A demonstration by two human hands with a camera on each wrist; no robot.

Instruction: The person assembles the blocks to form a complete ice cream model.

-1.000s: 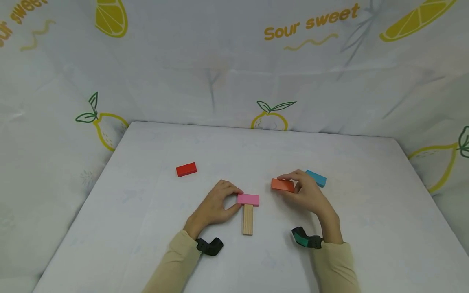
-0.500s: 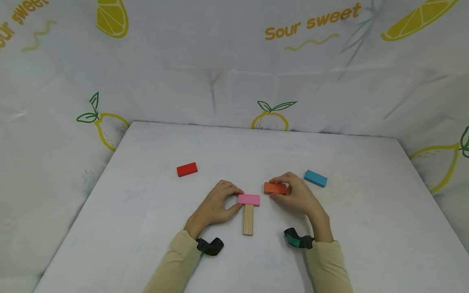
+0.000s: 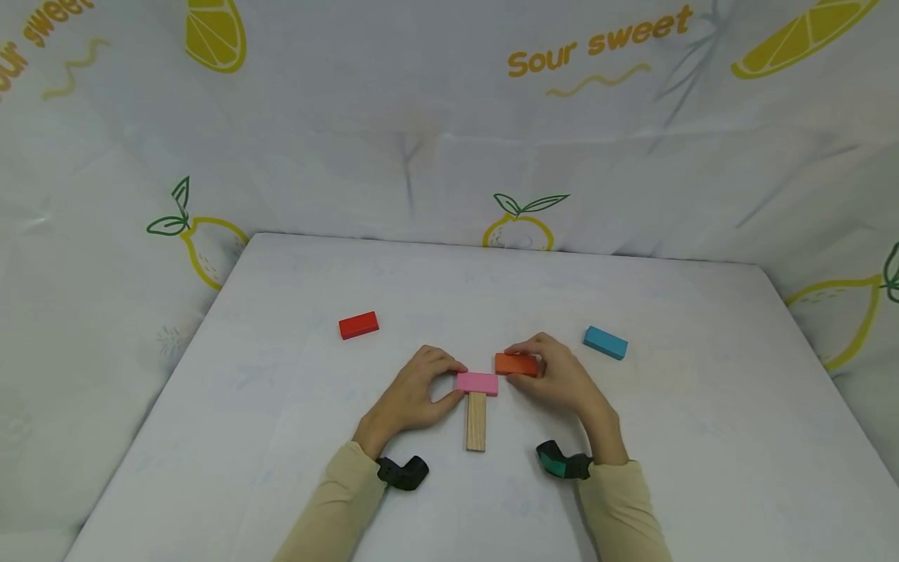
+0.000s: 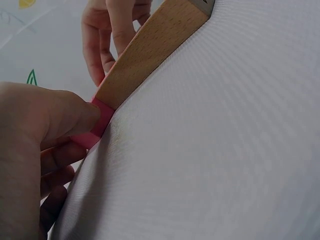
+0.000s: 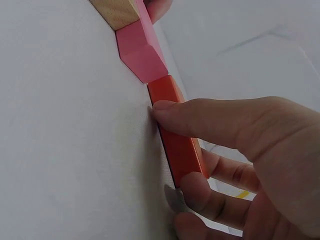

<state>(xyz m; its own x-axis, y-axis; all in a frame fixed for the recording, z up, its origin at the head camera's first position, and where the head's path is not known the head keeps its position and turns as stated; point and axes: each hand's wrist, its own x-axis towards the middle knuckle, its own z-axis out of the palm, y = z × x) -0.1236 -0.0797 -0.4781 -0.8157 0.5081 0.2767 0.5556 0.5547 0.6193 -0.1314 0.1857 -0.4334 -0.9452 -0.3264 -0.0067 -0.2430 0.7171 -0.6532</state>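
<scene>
A pink block (image 3: 477, 383) lies crosswise at the far end of a plain wooden block (image 3: 475, 421), touching it. My left hand (image 3: 414, 392) pinches the left end of the pink block between thumb and fingers. An orange block (image 3: 516, 364) is pinched in my right hand (image 3: 562, 381), just beyond and right of the pink one. In the right wrist view the near end of the orange block (image 5: 182, 155) meets or nearly meets a corner of the pink block (image 5: 142, 52); whether they touch I cannot tell.
On the white table (image 3: 281, 437) a red block (image 3: 358, 325) lies at the back left. A blue block (image 3: 605, 343) lies at the back right, beyond my right hand. A printed cloth (image 3: 351, 156) hangs behind the table's far edge.
My right hand has moved left and slightly nearer with the orange block, up to the pink block's right end. The blue block is now uncovered. My left hand and the pink block have stayed still.
</scene>
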